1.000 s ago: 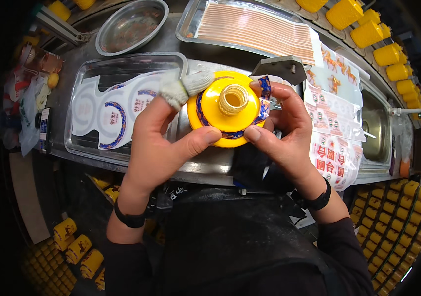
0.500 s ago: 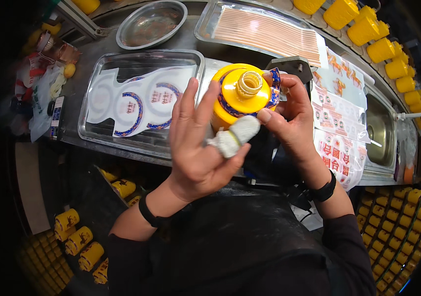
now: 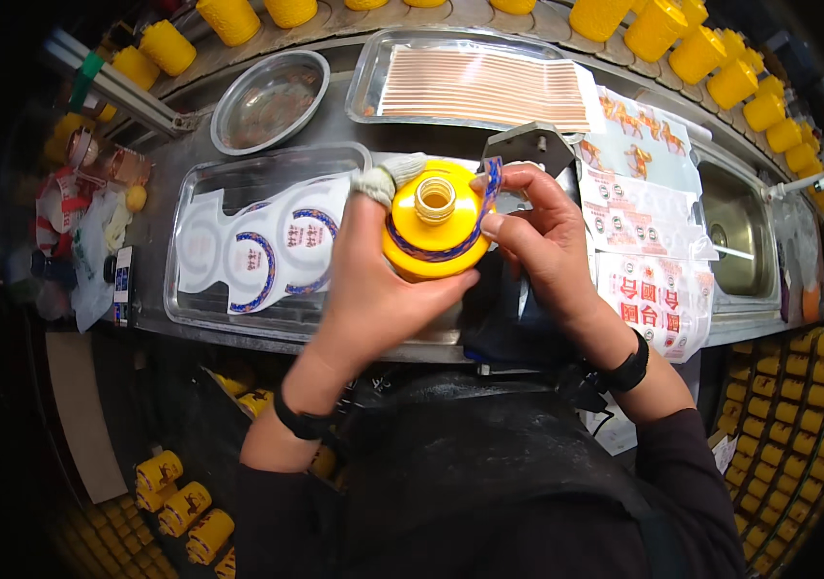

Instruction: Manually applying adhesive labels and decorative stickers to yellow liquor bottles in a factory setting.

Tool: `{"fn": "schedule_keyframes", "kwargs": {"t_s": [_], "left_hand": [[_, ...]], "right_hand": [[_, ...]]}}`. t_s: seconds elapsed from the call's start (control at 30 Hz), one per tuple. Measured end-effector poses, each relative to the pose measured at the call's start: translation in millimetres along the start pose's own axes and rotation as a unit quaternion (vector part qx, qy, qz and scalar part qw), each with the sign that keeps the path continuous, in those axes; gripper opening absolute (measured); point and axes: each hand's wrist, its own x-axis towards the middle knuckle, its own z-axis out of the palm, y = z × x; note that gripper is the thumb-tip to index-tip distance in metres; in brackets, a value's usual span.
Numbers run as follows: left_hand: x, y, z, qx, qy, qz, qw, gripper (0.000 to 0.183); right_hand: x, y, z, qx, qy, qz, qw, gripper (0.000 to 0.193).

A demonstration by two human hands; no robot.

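A yellow bottle [image 3: 412, 224] with a narrow open neck stands upright in front of me. A blue patterned decal strip [image 3: 431, 254] curves around the near side of its shoulder. My left hand [image 3: 370, 289] wraps the bottle's left side, with a white cover on one finger [image 3: 397, 176] against the far side. Between thumb and fingers, my right hand [image 3: 542, 232] pinches the strip's free end, which sticks up off the bottle's right edge. Left of the bottle, decal sheets [image 3: 310, 227] with blue curved bands lie in a metal tray [image 3: 172, 304].
Behind are a round metal bowl [image 3: 222, 116] and a tray [image 3: 359, 101] of striped sheets. Printed sheets [image 3: 653, 299] lie on the right beside a sink [image 3: 769, 270]. Yellow bottles [image 3: 658, 29] line a curved conveyor. A dark metal bracket [image 3: 542, 145] stands behind my right hand.
My left hand has gone from spread fingers over the bottle's near side to a grip around its left side. Bottle and hands sit slightly farther left; the right hand still pinches the strip.
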Motion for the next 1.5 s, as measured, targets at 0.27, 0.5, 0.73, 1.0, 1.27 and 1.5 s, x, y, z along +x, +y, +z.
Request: {"fn": "schedule_keyframes", "kwargs": {"t_s": [0.27,0.5,0.73,1.0,1.27,1.5], "left_hand": [[33.4,-10.6,-63.3,-0.109,-0.277,-0.055,0.953,0.103],[12.6,-1.4,-38.0,-0.203,-0.106,-0.124,0.966,0.077],[8.4,-0.6,-34.4,-0.204,-0.093,-0.120,0.967,0.082],[-3.8,7.6,-7.4,-0.083,-0.014,-0.093,0.992,0.093],[23.3,-3.2,-46.6,-0.136,-0.190,-0.067,0.970,0.087],[7.8,2.2,-29.2,-0.213,-0.063,-0.140,0.965,0.077]], "right_hand": [[-19.1,-14.3,-0.8,-0.043,0.004,0.086,0.995,0.023],[-12.5,-6.8,3.7,-0.183,-0.012,-0.049,0.982,0.038],[-10.2,-7.0,6.7,-0.032,-0.011,0.014,0.999,0.043],[-7.1,-6.3,3.9,0.022,-0.015,0.053,0.998,0.043],[-4.7,-7.9,-1.2,0.008,-0.044,0.067,0.997,0.041],[-1.3,-5.3,0.1,-0.015,-0.066,0.081,0.994,0.046]]}}
